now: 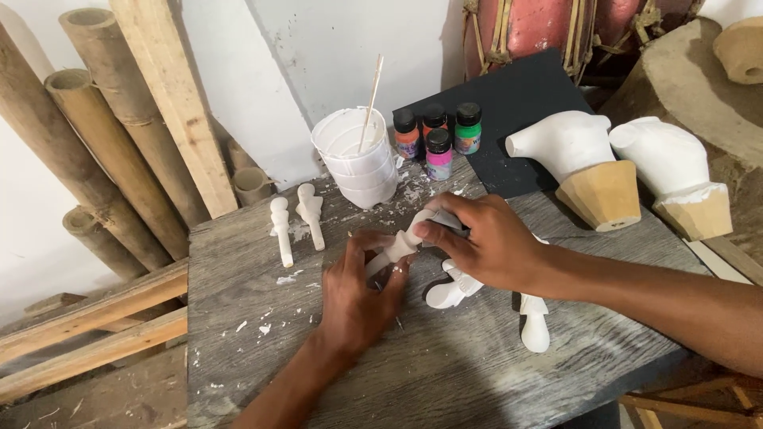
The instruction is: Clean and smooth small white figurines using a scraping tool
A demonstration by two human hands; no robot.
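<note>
We hold one white figure piece (401,245), its middle hidden, left hand (358,298) and right hand (485,242) both clamped on it above the grey surface (238,262).

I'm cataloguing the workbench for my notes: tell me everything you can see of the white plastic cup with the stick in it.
The white cup is a stack of nested plastic cups with ribbed rims, smeared white. It stands upright at the back of the grey wooden table, beside four small paint bottles. A thin wooden stick leans inside it, poking above the rim. White flecks lie around its base. Neither hand touches it.
</note>
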